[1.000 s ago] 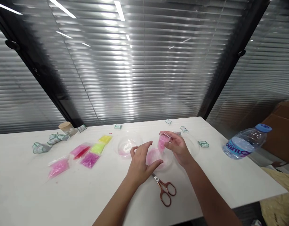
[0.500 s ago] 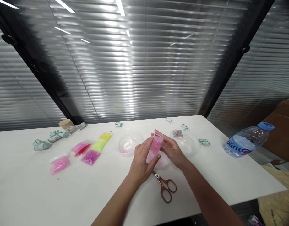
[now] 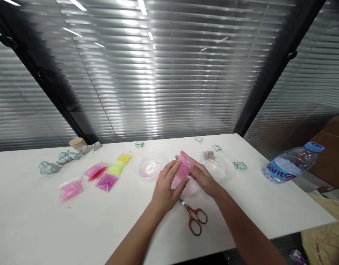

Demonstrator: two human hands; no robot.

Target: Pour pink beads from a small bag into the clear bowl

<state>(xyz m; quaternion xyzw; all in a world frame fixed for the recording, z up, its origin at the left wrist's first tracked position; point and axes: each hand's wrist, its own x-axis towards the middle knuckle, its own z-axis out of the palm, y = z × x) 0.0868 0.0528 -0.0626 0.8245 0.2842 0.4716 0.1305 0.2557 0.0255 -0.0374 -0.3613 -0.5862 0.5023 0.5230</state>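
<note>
Between my two hands is a small clear plastic bag of pink bits (image 3: 184, 168), partly hidden by my fingers. My left hand (image 3: 166, 187) holds it from the left, fingers bent along its side and thumb stretched below. From the right, my right hand (image 3: 204, 178) is closed against the bag. Under the hands shows part of a clear bowl with pink in it (image 3: 190, 189). A pair of scissors with copper-coloured handles (image 3: 195, 217) lies nearer to me, its blade tips under the left hand. Another clear bowl (image 3: 151, 167), with pink at the bottom, stands to the left.
Pink, purple, red and yellow bags lie left, including a purple bag (image 3: 107, 182). A clear bowl (image 3: 220, 167) with a small packet (image 3: 208, 155) is right of my hands. A water bottle (image 3: 292, 163) stands far right. Green-and-white wrappers (image 3: 49, 168) and a lidded jar (image 3: 78, 144) sit at the back left.
The bag between my hands has turned slightly, and its top edge is less plain now. My hands keep nearly the same place; the view has shifted a little.
</note>
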